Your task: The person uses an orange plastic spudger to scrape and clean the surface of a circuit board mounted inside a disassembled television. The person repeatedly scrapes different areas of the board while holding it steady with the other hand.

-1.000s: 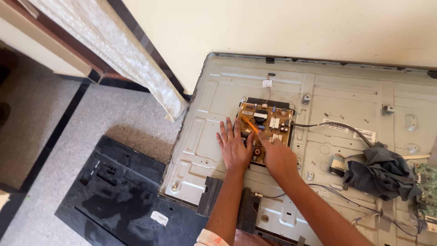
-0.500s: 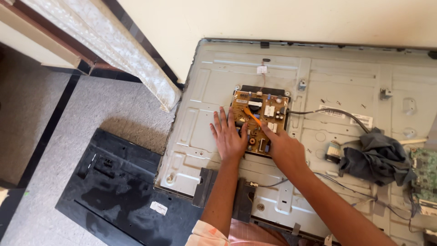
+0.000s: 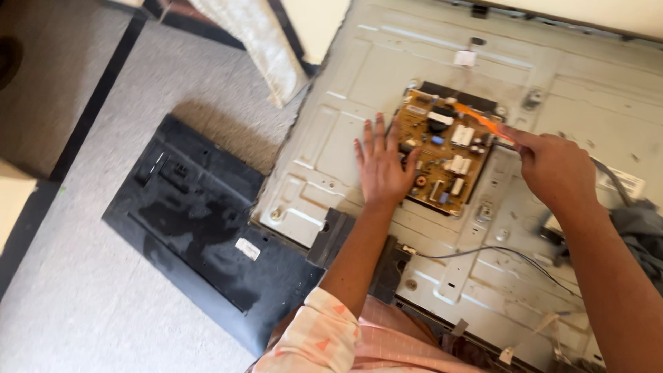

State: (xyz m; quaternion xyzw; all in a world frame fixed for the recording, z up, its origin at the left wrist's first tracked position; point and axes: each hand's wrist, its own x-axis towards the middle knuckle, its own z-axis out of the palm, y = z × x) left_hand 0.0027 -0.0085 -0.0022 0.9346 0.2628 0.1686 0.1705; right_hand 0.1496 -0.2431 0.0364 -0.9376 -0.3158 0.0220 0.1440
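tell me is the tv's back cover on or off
Off: the black back cover lies on the floor beside the bare metal chassis, circuit board exposed.

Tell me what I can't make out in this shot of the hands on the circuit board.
Head view only:
- Tip of the orange tool: blurred, so its kind is unclear.
- Right hand: its grip on the tool is hidden by its own knuckles.
- Circuit board: left edge covered by the left hand; parts too small.
- Dark cloth: cut off by the right edge.

Matt grey stamped metal on the chassis, bare brown fibre circuit board with glossy plastic parts, translucent orange plastic tool, black plastic back cover scuffed and semi-gloss, speckled stone floor
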